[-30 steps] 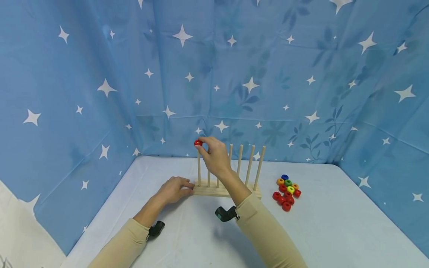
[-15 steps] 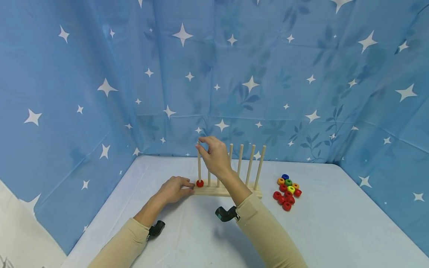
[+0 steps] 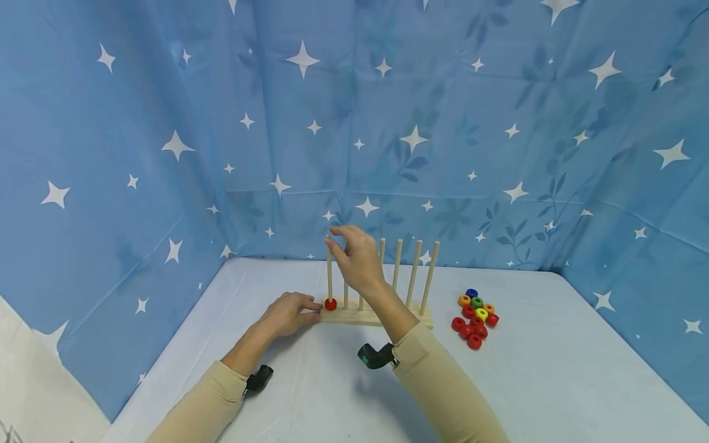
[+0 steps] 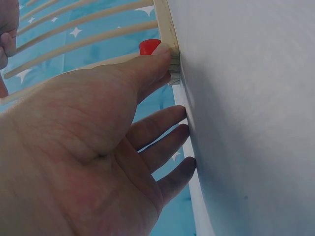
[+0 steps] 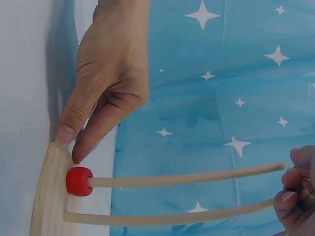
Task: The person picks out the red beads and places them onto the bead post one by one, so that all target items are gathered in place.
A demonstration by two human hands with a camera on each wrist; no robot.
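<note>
Where a creased blue curtain (image 3: 343,92) backs the smooth white table (image 3: 332,394), the left hand (image 3: 285,314) pinches one end of the grainy wooden rack (image 3: 350,315). Just beside that pinch, a glossy, rounded red bead (image 3: 330,304) circles the foot of the end rod (image 3: 330,280), and the right hand (image 3: 359,258) hovers, spread, by its tip; rightward of both lie loose beads (image 3: 466,332).

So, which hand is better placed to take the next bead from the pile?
Probably the right hand: it holds no bead and is nearer the loose beads in the head view. The left hand is farther away, holding the end of the wooden base.
</note>
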